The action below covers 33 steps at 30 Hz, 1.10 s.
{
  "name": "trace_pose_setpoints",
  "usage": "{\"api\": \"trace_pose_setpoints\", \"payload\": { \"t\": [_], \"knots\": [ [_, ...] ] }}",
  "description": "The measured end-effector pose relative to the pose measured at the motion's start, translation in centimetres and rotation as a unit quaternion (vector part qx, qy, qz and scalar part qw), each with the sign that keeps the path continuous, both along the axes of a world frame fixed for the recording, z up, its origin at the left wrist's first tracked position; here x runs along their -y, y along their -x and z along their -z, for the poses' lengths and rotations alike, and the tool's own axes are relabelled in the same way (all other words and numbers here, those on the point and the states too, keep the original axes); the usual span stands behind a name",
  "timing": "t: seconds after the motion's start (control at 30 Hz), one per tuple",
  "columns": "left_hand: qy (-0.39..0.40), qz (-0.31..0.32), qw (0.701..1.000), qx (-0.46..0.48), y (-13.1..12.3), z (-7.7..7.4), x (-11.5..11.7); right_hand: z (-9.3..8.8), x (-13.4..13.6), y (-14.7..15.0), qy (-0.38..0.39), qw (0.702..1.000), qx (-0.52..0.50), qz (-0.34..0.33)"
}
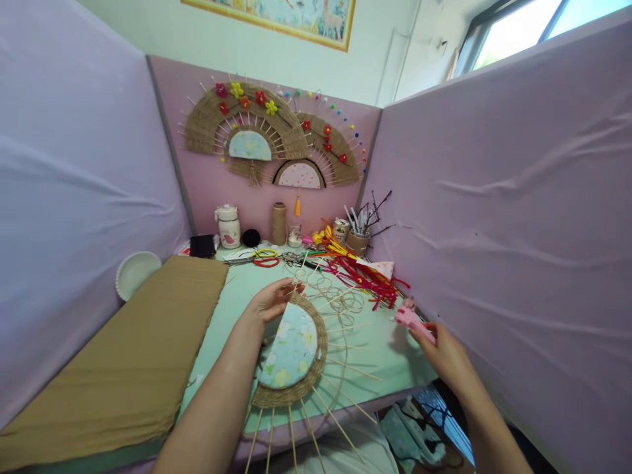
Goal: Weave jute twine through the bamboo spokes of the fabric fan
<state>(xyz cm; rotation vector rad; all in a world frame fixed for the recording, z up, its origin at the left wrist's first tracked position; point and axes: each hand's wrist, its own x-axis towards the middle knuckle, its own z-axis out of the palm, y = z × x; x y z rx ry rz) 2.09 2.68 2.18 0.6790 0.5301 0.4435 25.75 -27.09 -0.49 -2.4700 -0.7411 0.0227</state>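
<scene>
My left hand (275,299) grips the upper end of a half-round fan (291,349), its fingers partly hidden behind the piece. The fan has a light blue floral centre, a woven band of jute twine (322,342) around it, and thin bare sticks (336,416) spreading outward. It is tilted above the front of the table, with some sticks reaching past the edge. Off to the right, my right hand (437,345) is closed around the handle of a pink glue gun (412,320), whose nozzle points left. The glue gun is apart from the fan.
A cardboard sheet (123,349) covers the table's left side. Scissors (254,257), loose twine (340,299) and red pipe cleaners (368,280) lie further back. A twine spool (279,224) and a white jar (228,227) stand near the back panel, where woven fans (197,131) hang.
</scene>
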Motion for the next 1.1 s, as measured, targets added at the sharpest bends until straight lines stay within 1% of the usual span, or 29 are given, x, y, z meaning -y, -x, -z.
{"api": "trace_pose_setpoints", "payload": {
  "t": [0.07, 0.1, 0.13, 0.2, 0.27, 0.33, 0.4, 0.47, 0.57, 0.63, 0.7, 0.8, 0.87, 0.97, 1.1],
  "knots": [
    [-0.013, -0.008, 1.0, -0.009, -0.2, 0.3, 0.0, -1.4, 0.4, 0.6, -0.107, 0.994, -0.029, -0.015],
    [-0.02, -0.011, 1.0, -0.012, -0.3, 0.4, 0.0, -2.2, 0.4, 1.0, -0.164, 0.984, -0.055, -0.029],
    [-0.028, -0.014, 0.999, -0.015, -0.3, 0.4, 0.0, -2.9, 0.4, 1.6, -0.22, 0.97, -0.088, -0.046],
    [-0.043, -0.018, 0.999, -0.02, -0.4, 0.4, 0.1, -4.4, 0.1, 3.1, -0.317, 0.932, -0.155, -0.084],
    [-0.059, -0.017, 0.998, -0.024, -0.4, 0.3, 0.3, -5.6, -0.6, 4.7, -0.375, 0.896, -0.199, -0.128],
    [-0.075, -0.012, 0.997, -0.027, -0.4, 0.1, 0.4, -6.4, -1.8, 6.4, -0.397, 0.869, -0.233, -0.181],
    [-0.088, -0.005, 0.996, -0.028, -0.4, -0.1, 0.6, -6.8, -3.5, 7.9, -0.401, 0.846, -0.268, -0.229],
    [-0.096, -0.002, 0.995, -0.026, -0.4, -0.1, 0.6, -6.8, -5.4, 9.2, -0.387, 0.829, -0.305, -0.263],
    [-0.099, -0.006, 0.995, -0.027, -0.4, 0.0, 0.6, -6.6, -8.3, 10.6, -0.349, 0.821, -0.351, -0.284],
    [-0.099, -0.007, 0.995, -0.03, -0.4, 0.1, 0.4, -6.5, -9.8, 11.1, -0.321, 0.828, -0.362, -0.284],
    [-0.099, -0.007, 0.995, -0.029, -0.4, 0.2, 0.3, -6.6, -10.8, 11.4, -0.297, 0.843, -0.348, -0.283],
    [-0.099, -0.006, 0.995, -0.023, -0.4, 0.4, 0.2, -7.0, -11.7, 11.7, -0.262, 0.871, -0.295, -0.292],
    [-0.097, -0.004, 0.995, -0.021, -0.4, 0.5, 0.1, -7.2, -11.9, 11.8, -0.236, 0.883, -0.269, -0.302],
    [-0.096, -0.005, 0.995, -0.019, -0.5, 0.7, 0.0, -7.2, -12.2, 12.0, -0.207, 0.891, -0.258, -0.312],
    [-0.095, -0.014, 0.995, -0.016, -0.5, 0.8, 0.0, -6.8, -12.6, 12.0, -0.196, 0.895, -0.248, -0.313]
  ]
}}
